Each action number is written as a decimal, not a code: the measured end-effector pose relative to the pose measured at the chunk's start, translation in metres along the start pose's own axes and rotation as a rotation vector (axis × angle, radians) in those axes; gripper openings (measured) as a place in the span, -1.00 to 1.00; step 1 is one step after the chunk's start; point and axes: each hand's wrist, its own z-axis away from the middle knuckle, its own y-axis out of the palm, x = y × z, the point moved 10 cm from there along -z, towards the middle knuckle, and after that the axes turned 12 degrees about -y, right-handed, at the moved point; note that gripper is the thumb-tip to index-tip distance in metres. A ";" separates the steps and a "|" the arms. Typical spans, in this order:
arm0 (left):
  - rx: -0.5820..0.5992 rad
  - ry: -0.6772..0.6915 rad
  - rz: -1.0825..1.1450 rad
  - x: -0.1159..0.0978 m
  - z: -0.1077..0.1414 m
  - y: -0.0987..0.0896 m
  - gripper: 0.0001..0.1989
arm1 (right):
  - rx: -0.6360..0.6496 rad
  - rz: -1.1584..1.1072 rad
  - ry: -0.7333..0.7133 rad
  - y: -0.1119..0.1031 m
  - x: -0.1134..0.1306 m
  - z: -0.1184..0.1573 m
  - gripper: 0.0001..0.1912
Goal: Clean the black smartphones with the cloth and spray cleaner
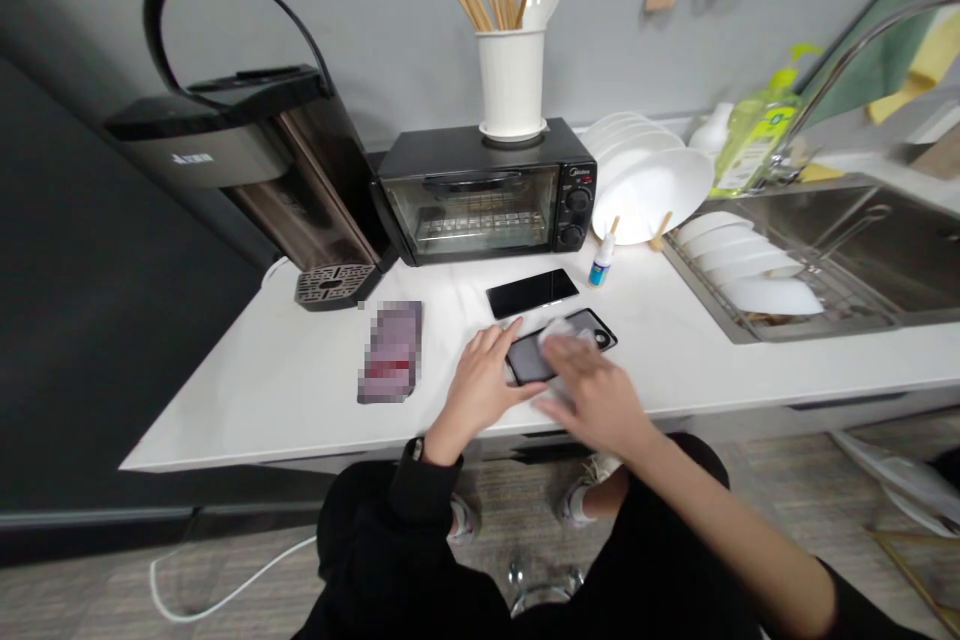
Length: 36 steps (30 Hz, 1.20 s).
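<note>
A phone case with a black rim, a grey inside and a round camera opening lies on the white counter. My left hand grips its left end, thumb along the near edge and fingers at the far corner. With slightly blurred fingers, my right hand presses a crumpled white tissue onto the case. Just behind the case rests a black phone, screen up. A small white bottle with a blue label stands to the right of the phone.
A pixelated purplish flat item lies left on the counter. Behind are a water dispenser, a toaster oven bearing a white utensil holder, and white plates. The sink with a dish rack is right.
</note>
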 end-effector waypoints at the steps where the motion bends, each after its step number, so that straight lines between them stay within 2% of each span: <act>1: 0.005 0.004 0.003 -0.001 0.000 0.000 -0.06 | 0.038 -0.044 -0.058 0.004 0.006 0.000 -0.32; 2: 0.007 0.005 0.005 -0.001 0.000 0.000 -0.06 | 0.050 -0.061 -0.062 0.006 0.006 0.000 -0.38; 5: -0.002 -0.003 0.007 0.000 0.000 -0.002 -0.03 | -0.053 0.049 0.123 -0.007 -0.012 0.007 -0.42; 8: 0.010 0.008 0.020 0.000 0.000 0.000 -0.05 | 0.054 -0.077 -0.076 0.007 0.011 0.001 -0.29; 10: 0.010 0.008 0.015 0.000 0.000 0.000 -0.04 | 0.003 -0.031 0.020 0.003 0.004 0.002 -0.42; 12: 0.007 0.002 0.003 0.001 0.000 0.000 -0.04 | -0.034 0.025 0.067 -0.002 -0.001 0.002 -0.42; 15: 0.023 0.008 -0.001 0.001 0.000 0.002 -0.04 | 0.054 -0.033 -0.062 0.006 0.007 -0.001 -0.41; 18: 0.013 0.006 0.002 0.001 -0.001 0.001 -0.03 | -0.011 0.068 0.119 -0.007 -0.012 0.004 -0.43; 19: 0.008 0.005 0.001 0.001 -0.001 0.000 -0.03 | -0.017 0.070 0.100 -0.009 -0.009 0.003 -0.35; 20: 0.009 0.006 -0.001 0.001 -0.001 0.000 -0.05 | 0.033 0.012 0.010 -0.003 0.002 0.000 -0.32; 21: 0.012 0.008 -0.002 0.000 0.000 0.001 -0.05 | 0.070 -0.035 -0.057 0.001 0.012 -0.002 -0.30; 22: 0.014 0.010 -0.001 0.000 0.000 0.001 -0.05 | 0.082 -0.059 -0.066 0.003 0.016 -0.004 -0.36; 25: 0.025 0.017 0.002 -0.002 0.001 0.001 -0.04 | 0.008 -0.010 0.065 0.000 0.012 -0.009 -0.41; 28: 0.033 0.011 0.005 -0.002 0.002 0.001 -0.06 | 0.031 -0.072 -0.023 0.011 0.025 -0.017 -0.42; 31: 0.027 0.008 -0.004 -0.002 0.002 0.001 -0.05 | -0.078 0.023 0.168 0.003 0.008 -0.014 -0.53; 32: 0.027 0.008 -0.008 -0.002 0.002 0.001 -0.06 | -0.070 0.026 0.144 0.005 0.010 -0.014 -0.50; 35: 0.029 0.005 -0.004 -0.001 0.002 0.001 -0.08 | 0.039 -0.064 -0.046 0.016 0.025 -0.016 -0.44; 36: 0.025 0.002 -0.001 -0.001 0.002 0.001 -0.07 | -0.020 -0.010 0.045 0.008 0.014 -0.013 -0.49</act>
